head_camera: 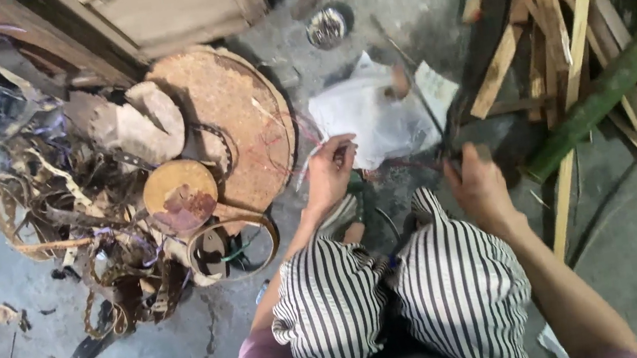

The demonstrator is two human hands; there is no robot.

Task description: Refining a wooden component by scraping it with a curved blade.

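Your left hand [328,173] pinches a thin strip [308,164] just left of the white bag [376,118]; your right hand [479,182] closes on a dark blade [475,60] right of it. You're mid-trim, I'd say: next, bring strip and blade together.

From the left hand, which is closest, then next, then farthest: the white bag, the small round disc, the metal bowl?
From the left hand:
1. White bag, just right of the fingers, seemingly touching.
2. Small round disc, off to the left.
3. Metal bowl, up at the top.
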